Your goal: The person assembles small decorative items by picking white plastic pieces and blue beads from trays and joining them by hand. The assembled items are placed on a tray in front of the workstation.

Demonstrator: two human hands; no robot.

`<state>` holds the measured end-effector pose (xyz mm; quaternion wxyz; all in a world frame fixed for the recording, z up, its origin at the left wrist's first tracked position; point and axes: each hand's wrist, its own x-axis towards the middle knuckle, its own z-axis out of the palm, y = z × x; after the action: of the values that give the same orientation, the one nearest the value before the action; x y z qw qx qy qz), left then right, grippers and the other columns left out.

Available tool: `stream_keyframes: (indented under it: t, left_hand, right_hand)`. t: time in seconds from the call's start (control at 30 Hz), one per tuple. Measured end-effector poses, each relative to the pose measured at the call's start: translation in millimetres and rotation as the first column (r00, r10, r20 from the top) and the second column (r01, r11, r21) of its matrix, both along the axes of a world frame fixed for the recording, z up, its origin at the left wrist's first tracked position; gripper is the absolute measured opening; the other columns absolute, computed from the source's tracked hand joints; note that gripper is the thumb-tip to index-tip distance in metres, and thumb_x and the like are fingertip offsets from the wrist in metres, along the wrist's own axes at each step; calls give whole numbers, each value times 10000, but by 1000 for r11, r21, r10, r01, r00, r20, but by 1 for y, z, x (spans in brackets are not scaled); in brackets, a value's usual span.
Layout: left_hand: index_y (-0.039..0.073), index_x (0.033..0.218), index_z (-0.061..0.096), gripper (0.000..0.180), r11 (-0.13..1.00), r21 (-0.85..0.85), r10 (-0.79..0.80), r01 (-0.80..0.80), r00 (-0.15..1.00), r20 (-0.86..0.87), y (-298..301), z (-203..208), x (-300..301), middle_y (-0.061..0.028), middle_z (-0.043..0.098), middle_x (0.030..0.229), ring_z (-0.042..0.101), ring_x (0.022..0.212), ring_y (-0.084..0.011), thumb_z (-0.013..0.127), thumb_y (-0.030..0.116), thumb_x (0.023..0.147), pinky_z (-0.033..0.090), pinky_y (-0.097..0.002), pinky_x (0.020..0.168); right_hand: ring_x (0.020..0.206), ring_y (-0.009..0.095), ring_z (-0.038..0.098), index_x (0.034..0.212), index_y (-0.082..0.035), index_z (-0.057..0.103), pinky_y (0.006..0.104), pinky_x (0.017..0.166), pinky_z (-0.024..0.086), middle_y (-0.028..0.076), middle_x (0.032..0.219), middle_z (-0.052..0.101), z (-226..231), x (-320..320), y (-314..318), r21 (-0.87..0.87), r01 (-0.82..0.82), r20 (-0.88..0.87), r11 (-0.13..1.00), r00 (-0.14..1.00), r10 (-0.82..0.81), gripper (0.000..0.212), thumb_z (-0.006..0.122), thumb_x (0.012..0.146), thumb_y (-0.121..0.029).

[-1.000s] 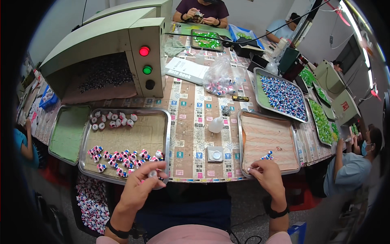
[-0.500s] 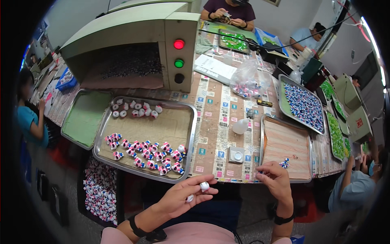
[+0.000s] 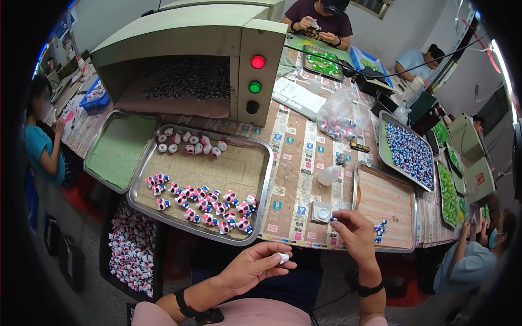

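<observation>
Between the thumb and fingers of my left hand [image 3: 251, 270] is a small white figurine head [image 3: 283, 257], over the table's front edge. My right hand [image 3: 354, 234] pinches a tiny blue figurine part [image 3: 333, 219] beside a small square block with a round white dish [image 3: 321, 212]. Left of the hands, a metal tray [image 3: 266, 179] bears joined pink, white and blue figurines [image 3: 204, 205] in front and loose white heads [image 3: 194, 142] at its back. By my right wrist, a cloth-lined tray [image 3: 389, 193] holds a few blue-and-white figurine bodies [image 3: 379, 231].
A white squeeze bottle [image 3: 328, 175] and a bag of parts [image 3: 342, 117] stand mid-table. A machine with an open mouth [image 3: 185, 81] fills the back left. Far right is a tray of blue parts [image 3: 408, 146]; below left, a bin of figurines [image 3: 133, 252]. Co-workers sit around.
My right hand has moved left and up to the small dish with the blue part. My left hand's fingers have closed further around the white head. The view has shifted slightly.
</observation>
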<state>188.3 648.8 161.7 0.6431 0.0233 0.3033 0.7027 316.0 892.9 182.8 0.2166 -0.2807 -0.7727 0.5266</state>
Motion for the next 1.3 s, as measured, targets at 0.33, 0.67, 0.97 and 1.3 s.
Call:
stream_keyframes:
  t: [0.33, 0.67, 0.97, 1.3]
  left_hand:
    - [-18, 1310, 512, 362, 999, -24, -49, 49, 999, -3, 0, 3, 4, -124, 597, 1207, 634, 1117, -247, 578, 27, 957, 568, -290, 900]
    - [21, 1320, 499, 330, 997, 8, -76, 76, 997, -26, 10, 9, 5, -129, 584, 1248, 619, 1134, -226, 528, 95, 1000, 555, -299, 902]
    - [28, 1277, 526, 310, 999, 22, 35, -35, 999, -13, 18, -9, 9, -45, 607, 1078, 636, 963, -123, 577, 106, 981, 549, -228, 783]
    - [15, 1262, 532, 328, 999, -19, 24, -26, 997, -78, 21, -2, 13, -77, 639, 1104, 648, 1000, -145, 617, 73, 950, 558, -236, 808]
  right_hand:
    - [701, 178, 641, 937, -10, 719, 271, 614, 505, 88, 860, 670, -6, -27, 4, 513, -119, 120, 850, 991, 67, 143, 711, 797, 20]
    - [766, 268, 651, 923, -27, 711, 348, 678, 514, 119, 880, 680, -5, -25, 2, 516, -86, 134, 852, 991, 19, 138, 715, 785, -15]
    - [755, 123, 647, 985, -5, 719, 237, 654, 514, 97, 943, 689, 29, 0, -51, 128, -165, 1, 978, 986, 166, 186, 739, 800, -4]
    - [766, 117, 657, 994, 12, 715, 226, 667, 525, 104, 947, 689, 16, 10, -72, -6, -176, -72, 984, 982, 175, 188, 748, 811, -14]
